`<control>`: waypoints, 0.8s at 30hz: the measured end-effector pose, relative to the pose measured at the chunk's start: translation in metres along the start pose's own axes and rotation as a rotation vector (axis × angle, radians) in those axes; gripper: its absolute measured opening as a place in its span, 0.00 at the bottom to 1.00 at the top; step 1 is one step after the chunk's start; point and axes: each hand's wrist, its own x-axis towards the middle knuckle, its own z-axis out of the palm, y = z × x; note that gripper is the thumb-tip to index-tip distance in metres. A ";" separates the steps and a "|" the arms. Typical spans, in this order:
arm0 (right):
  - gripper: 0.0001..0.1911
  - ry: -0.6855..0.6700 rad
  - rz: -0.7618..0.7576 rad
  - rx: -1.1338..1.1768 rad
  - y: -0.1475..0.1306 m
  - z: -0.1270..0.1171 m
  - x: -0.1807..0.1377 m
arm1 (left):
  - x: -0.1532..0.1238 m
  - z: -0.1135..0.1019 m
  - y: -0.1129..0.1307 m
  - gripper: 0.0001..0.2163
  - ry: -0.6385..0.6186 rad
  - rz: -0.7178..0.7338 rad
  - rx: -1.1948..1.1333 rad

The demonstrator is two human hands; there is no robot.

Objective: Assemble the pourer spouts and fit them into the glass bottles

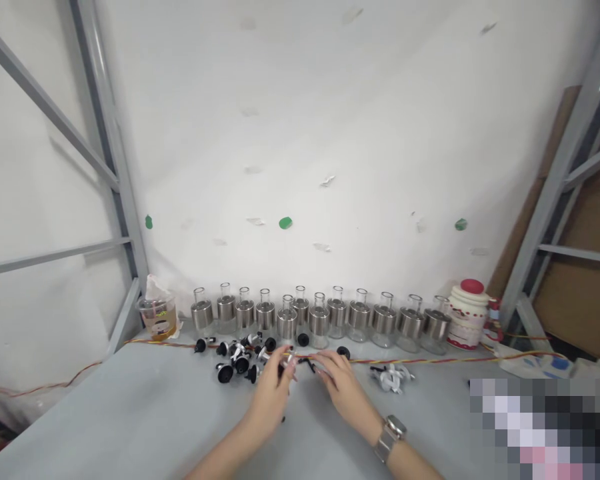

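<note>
My left hand (273, 381) is closed around a small silver-coloured part (291, 359), mostly hidden by the fingers. Facing it, my right hand (341, 381), with a watch on the wrist, pinches a small black part (309, 365) at its fingertips. To the left of my left hand lies a loose pile of black-and-silver stopper-like pieces (225, 373). Behind both hands stands a row of several glass bottles (319, 321) with metal bands and open necks. Two round black caps (343, 352), (303, 340) lie in front of the bottles.
Right of my hands lies a cluster of whitish plastic parts (393, 378). A twisted red-and-yellow wire (430, 361) crosses the grey table (130, 407). A plastic cup (159, 317) stands at the left end, a white jar with red lid (467, 317) at the right, near a power strip (533, 362).
</note>
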 end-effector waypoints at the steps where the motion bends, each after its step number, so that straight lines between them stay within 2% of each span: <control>1: 0.16 -0.048 -0.048 -0.084 0.002 -0.002 0.001 | 0.003 -0.002 -0.001 0.16 0.021 -0.109 -0.125; 3: 0.19 -0.134 -0.091 -0.181 0.006 -0.004 0.002 | 0.009 -0.004 -0.002 0.18 0.035 -0.274 -0.310; 5: 0.18 -0.183 -0.103 -0.207 0.007 -0.003 0.003 | 0.011 -0.005 -0.002 0.19 0.044 -0.336 -0.375; 10: 0.12 -0.166 -0.076 -0.189 0.007 0.002 0.002 | 0.006 -0.004 0.003 0.18 0.026 -0.352 -0.405; 18: 0.07 -0.131 0.042 -0.149 0.011 0.001 0.001 | 0.006 -0.001 -0.006 0.19 -0.002 -0.317 -0.369; 20: 0.08 -0.127 0.040 -0.128 0.011 -0.001 0.001 | 0.005 -0.002 -0.005 0.18 -0.006 -0.315 -0.369; 24: 0.20 -0.118 -0.087 -0.176 0.012 -0.008 0.002 | 0.003 -0.003 0.000 0.17 -0.018 -0.350 -0.375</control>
